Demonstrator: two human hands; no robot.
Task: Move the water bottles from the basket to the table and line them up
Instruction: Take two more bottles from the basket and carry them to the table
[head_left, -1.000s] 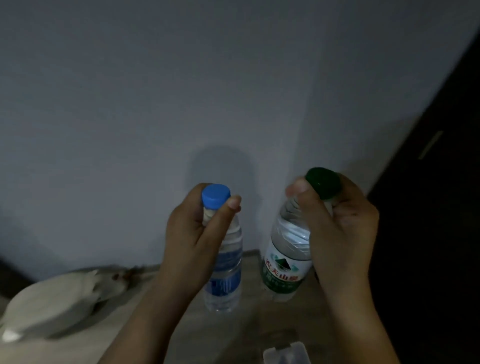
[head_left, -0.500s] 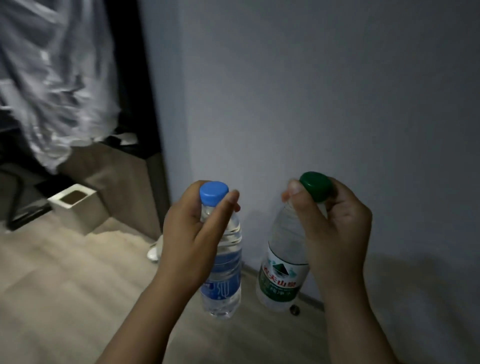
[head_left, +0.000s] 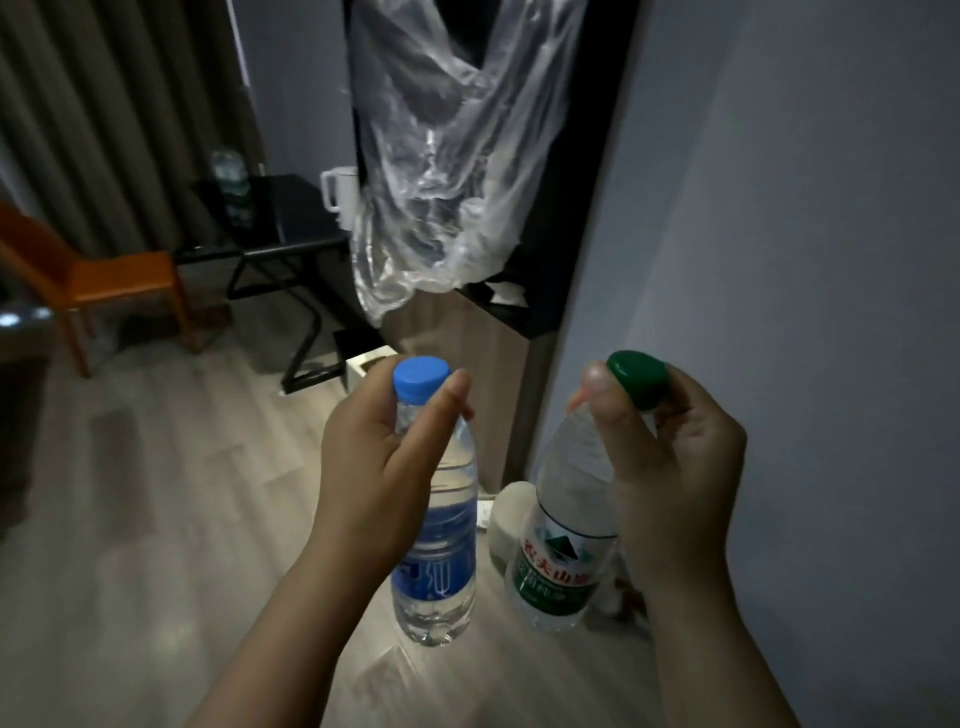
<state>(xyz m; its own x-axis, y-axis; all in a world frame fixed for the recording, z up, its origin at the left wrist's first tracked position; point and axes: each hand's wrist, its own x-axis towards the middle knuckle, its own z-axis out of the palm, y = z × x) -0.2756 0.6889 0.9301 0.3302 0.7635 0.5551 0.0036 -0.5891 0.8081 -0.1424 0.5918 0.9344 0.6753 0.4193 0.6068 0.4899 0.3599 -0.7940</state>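
The left hand (head_left: 379, 467) grips the blue-capped bottle (head_left: 436, 545) by its neck, and the right hand (head_left: 670, 467) likewise grips the green-capped bottle (head_left: 561, 540), both bodies hanging below the fingers, above the floor (head_left: 156, 519).

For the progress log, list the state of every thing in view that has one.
Blue-capped bottle: capped, upright, gripped at the neck by the left hand.
Green-capped bottle: capped, tilted, gripped at the neck by the right hand.
Plastic bag: hanging, crumpled.
Far bottle: standing on the dark table.
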